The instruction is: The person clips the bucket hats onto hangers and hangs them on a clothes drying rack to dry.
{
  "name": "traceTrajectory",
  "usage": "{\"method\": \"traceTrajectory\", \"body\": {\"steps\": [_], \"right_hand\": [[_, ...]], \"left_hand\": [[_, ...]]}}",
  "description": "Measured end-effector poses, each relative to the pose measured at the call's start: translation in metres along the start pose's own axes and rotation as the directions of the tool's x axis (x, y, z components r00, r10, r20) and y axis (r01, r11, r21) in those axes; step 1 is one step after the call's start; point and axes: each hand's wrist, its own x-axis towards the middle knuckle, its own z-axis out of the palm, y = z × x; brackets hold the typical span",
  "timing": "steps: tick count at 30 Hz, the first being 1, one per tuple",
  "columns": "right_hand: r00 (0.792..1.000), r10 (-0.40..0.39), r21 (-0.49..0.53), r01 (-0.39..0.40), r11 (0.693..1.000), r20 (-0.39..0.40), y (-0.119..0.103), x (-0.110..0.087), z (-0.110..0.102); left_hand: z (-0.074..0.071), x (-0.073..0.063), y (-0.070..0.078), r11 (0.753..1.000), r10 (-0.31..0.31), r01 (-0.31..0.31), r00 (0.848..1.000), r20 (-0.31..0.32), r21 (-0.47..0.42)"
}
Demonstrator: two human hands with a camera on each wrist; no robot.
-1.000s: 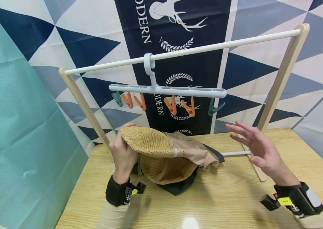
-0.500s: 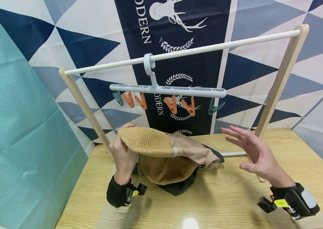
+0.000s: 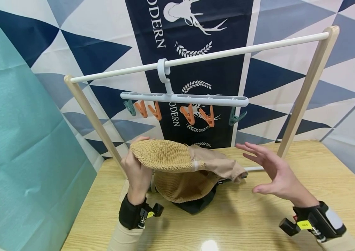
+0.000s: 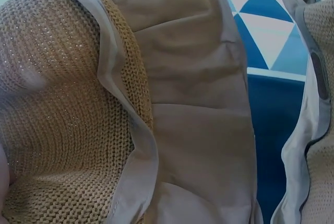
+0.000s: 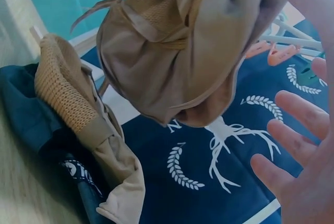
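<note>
Gripping the crown end of a tan knit sun hat (image 3: 161, 156), the left hand (image 3: 136, 170) keeps its fingers curled at the edge, the hat extending rightward from them above the wooden table (image 3: 246, 216). The beige cloth brim (image 3: 216, 162) points toward the right hand (image 3: 276, 170), which is near but apart, fingers and thumb spread. Beneath the held hat, a second tan knit hat (image 5: 65, 91) lies against a dark cloth article (image 5: 23, 106).
</note>
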Motion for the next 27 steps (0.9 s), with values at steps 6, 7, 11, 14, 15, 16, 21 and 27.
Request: {"method": "traceTrajectory", "body": {"steps": [6,7,11,14,15,16,21,27], "right_hand": [[1.000,-0.001,-0.017,0.002,1.000,0.008,0.001,0.000,0.002],[1.000,-0.001,-0.018,0.001,1.000,0.006,0.001,0.000,0.002],[1.000,0.007,-0.023,-0.007,1.000,0.001,0.000,0.000,0.003],[1.000,0.021,-0.026,-0.021,0.999,0.000,-0.001,0.000,0.003],[1.000,0.025,-0.027,-0.025,0.999,0.000,-0.001,0.000,0.004],[1.000,0.026,-0.026,-0.026,0.999,0.000,-0.001,0.000,0.004],[0.999,0.032,-0.030,-0.032,0.999,-0.001,-0.001,-0.001,0.005],[1.000,0.031,-0.032,-0.031,0.999,-0.003,-0.001,-0.001,0.005]], "left_hand": [[0.003,-0.002,0.003,0.999,0.016,-0.016,1.000,-0.011,-0.051],[0.003,-0.002,0.004,0.998,0.017,-0.018,1.000,-0.009,-0.061],[0.003,-0.004,0.007,0.995,0.016,-0.016,1.000,0.003,-0.097],[0.004,-0.005,0.008,0.993,0.014,-0.012,1.000,0.018,-0.119],[0.004,-0.005,0.009,0.993,0.011,-0.009,1.000,0.022,-0.120],[0.004,-0.005,0.010,0.993,0.011,-0.008,1.000,0.026,-0.116],[0.006,-0.006,0.011,0.996,0.005,-0.003,1.000,0.027,-0.094],[0.007,-0.007,0.012,0.995,-0.016,0.019,1.000,0.025,-0.102]]}}
